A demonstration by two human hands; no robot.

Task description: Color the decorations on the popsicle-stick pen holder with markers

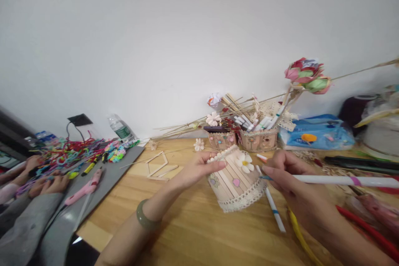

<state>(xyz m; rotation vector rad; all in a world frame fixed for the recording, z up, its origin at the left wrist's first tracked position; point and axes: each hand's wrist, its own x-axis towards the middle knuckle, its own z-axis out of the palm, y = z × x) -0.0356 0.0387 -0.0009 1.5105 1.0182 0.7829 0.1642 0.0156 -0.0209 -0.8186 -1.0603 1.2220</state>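
My left hand (197,169) is closed around the upper rim of a small craft-stick basket (229,181), which is tilted above the wooden table. Lace trim (241,203) runs along its lower edge, and a white flower (245,162) with a yellow centre sits on its side. Beside the basket, my right hand (291,185) pinches a white marker (327,180) with a purple band. The marker's blue tip points at the basket; whether it touches cannot be made out. Below the fingers is another white marker (274,212) with a blue band.
Two decorated stick containers (258,140) with markers and sticks stand by the wall. Paper flowers (307,75) rise above them, near a blue wipes pack (321,133). At left, another person's hands (54,183) work by colourful pipe cleaners (67,153) and a pink glue gun (84,189).
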